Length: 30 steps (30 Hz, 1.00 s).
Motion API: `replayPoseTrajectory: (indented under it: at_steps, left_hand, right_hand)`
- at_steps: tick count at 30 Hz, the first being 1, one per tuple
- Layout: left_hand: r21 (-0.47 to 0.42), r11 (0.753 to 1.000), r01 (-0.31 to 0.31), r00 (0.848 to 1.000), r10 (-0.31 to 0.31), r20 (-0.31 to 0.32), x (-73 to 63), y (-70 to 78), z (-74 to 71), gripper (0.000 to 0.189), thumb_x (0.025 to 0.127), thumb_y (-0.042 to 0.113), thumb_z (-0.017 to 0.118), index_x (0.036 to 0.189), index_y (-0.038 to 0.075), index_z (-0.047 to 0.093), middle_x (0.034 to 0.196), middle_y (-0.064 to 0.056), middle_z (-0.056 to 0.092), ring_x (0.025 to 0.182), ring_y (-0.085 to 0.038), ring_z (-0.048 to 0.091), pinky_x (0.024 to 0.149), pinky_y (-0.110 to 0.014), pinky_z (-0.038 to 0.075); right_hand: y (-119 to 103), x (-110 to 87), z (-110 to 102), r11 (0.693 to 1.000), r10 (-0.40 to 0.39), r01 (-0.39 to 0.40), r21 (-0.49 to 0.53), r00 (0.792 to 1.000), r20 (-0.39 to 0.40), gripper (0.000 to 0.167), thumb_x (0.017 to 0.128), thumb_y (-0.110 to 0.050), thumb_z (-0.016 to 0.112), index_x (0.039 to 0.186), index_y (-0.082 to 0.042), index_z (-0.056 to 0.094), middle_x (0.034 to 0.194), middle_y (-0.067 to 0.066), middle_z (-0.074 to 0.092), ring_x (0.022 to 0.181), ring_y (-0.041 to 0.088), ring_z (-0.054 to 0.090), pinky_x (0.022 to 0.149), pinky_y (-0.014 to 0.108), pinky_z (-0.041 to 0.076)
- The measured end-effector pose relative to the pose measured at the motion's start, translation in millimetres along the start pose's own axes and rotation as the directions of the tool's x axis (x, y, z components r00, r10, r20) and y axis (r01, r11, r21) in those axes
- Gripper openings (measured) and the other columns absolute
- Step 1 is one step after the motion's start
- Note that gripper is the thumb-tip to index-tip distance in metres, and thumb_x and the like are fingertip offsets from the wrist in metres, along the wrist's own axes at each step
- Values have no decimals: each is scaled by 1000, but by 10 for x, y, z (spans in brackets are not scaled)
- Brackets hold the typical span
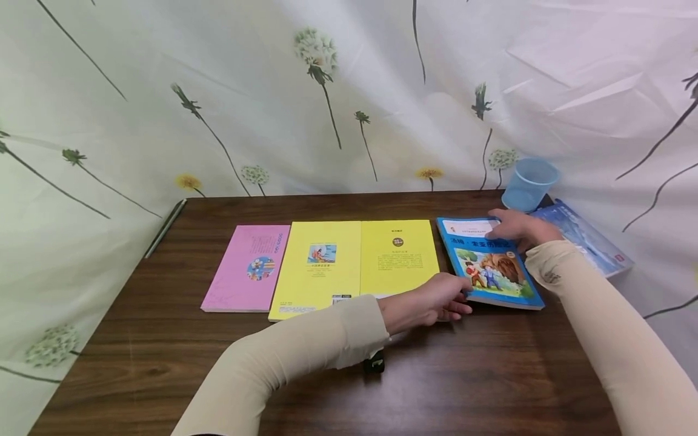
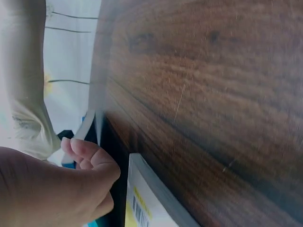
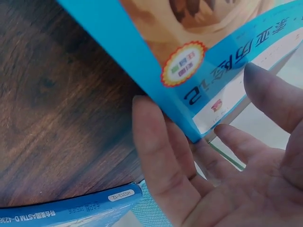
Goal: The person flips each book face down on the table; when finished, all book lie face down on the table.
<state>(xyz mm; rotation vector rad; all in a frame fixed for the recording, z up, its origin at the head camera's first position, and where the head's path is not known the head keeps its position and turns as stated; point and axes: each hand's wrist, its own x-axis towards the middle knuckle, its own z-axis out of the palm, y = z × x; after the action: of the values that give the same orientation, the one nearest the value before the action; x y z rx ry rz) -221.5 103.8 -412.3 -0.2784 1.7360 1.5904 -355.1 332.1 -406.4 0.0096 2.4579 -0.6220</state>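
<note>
A blue-bordered book (image 1: 493,275) with a cartoon cover lies at the right of the row, seen close up in the right wrist view. My left hand (image 1: 436,298) pinches its near left corner, thumb on the cover and the other fingers lower. My right hand (image 1: 520,229) holds the far right corner, with the thumb over the cover and fingers along the edges. Left of it are two yellow books (image 1: 400,248) (image 1: 322,281), side by side, and a pink book (image 1: 251,254). My left forearm covers part of the yellow books' near edges.
A light blue cup (image 1: 529,184) stands at the back right, beside another blue book (image 1: 583,236) at the table's right edge. A thin dark rod (image 1: 165,229) lies along the left edge. A floral curtain (image 1: 262,109) hangs behind the wooden table (image 1: 136,357).
</note>
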Motion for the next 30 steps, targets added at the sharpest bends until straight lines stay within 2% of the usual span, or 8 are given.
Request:
replayPoseTrajectory:
  at_steps: [8,14,17,19,23,24,26,30]
  left_hand:
    - [23,997,-69,997,69,20,31,6,-3,15,94,19,63,103,7,67,95,-9,73,65,-13,64,50,-22,48]
    - [27,988,-155,987,156,-40,48,5,3,15,91,16,68,104,8,70,88,-5,75,69,-15,66,53,-26,47]
    - [35,983,-178,981,181,-71,48,4,7,18,90,15,69,106,9,64,89,-3,72,72,-17,67,56,-27,46]
    - [41,982,-183,979,186,-88,37,6,11,21,90,15,69,107,11,58,90,-3,70,74,-18,68,58,-28,46]
    - [54,980,-194,974,199,-107,9,11,27,25,90,16,69,107,13,51,92,-3,66,80,-22,70,61,-30,46]
    - [58,979,-198,973,203,-108,3,13,32,25,90,16,70,107,13,51,92,-3,66,79,-22,70,62,-30,46]
    - [62,975,-213,970,218,-109,-1,13,45,25,90,16,70,106,13,50,91,-3,66,76,-21,69,62,-30,46]
    - [64,967,-246,962,252,-110,-11,20,57,25,91,16,69,105,13,50,89,-3,64,69,-16,64,60,-30,45]
  right_hand:
    - [-30,-4,9,1000,0,0,-4,1000,-13,82,99,-30,54,158,1,6,156,39,14,129,57,41,74,46,58]
    - [-55,17,6,1000,11,-11,-2,1000,16,81,100,-33,53,158,-1,7,158,38,13,128,57,43,76,46,58]
    - [-77,23,11,1000,15,-15,-6,1000,21,80,100,-33,51,158,0,6,158,37,11,132,58,38,83,54,57]
    - [-120,18,16,1000,-7,7,-16,1000,-1,77,101,-28,50,158,3,8,159,37,12,137,58,31,96,62,49]
    - [-283,-16,18,991,-97,84,-103,986,-132,70,99,-20,50,153,11,19,155,38,24,138,55,32,110,66,35]
    - [-339,-33,18,989,-115,97,-112,980,-165,68,99,-20,50,152,11,21,154,38,27,137,54,35,109,65,36]
    - [-467,-75,13,988,-126,105,-109,971,-205,67,101,-24,49,152,10,23,153,36,30,132,52,42,100,62,46]
    - [-798,-184,-6,994,-93,101,45,984,-153,79,103,-45,45,158,1,12,159,31,22,133,51,44,88,57,56]
